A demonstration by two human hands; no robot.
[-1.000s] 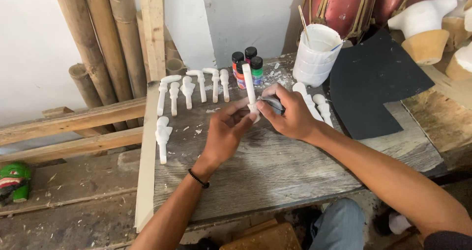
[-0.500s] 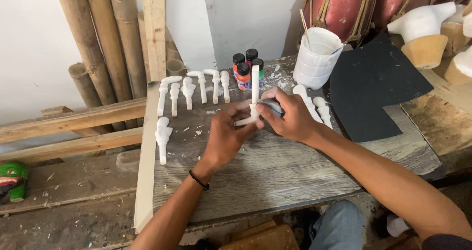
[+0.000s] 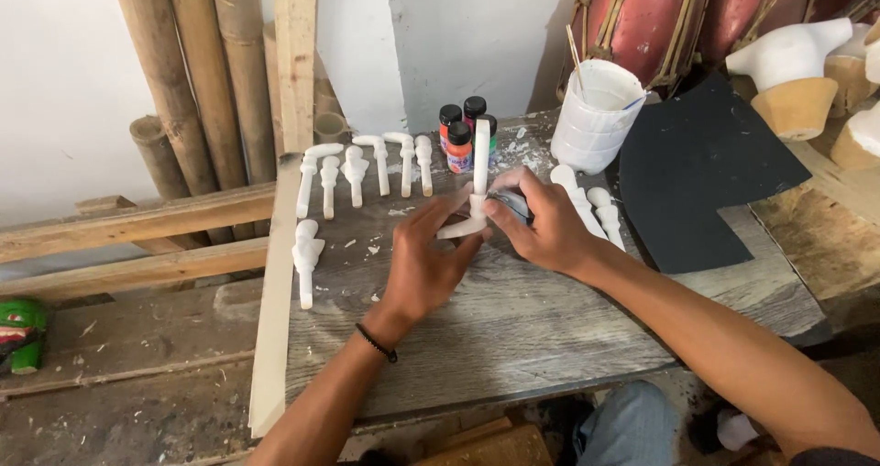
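Left hand (image 3: 423, 266): fingers pinch a white carved piece (image 3: 478, 184), smooth, L-shaped.
Right hand (image 3: 543, 223): fingers closed on its bottom bend.
Surface (image 3: 513, 328): rough grey wood.

White carved piece (image 3: 477, 186) — upright (foot bent leftward).

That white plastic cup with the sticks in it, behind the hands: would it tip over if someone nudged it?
Probably not easily. The white plastic cup looks wide for its height and stands flat on the grey wooden board. It seems thin-walled, so likely light and apt to slide when pushed. The thin sticks lean against its rim and might shift or fall out first.
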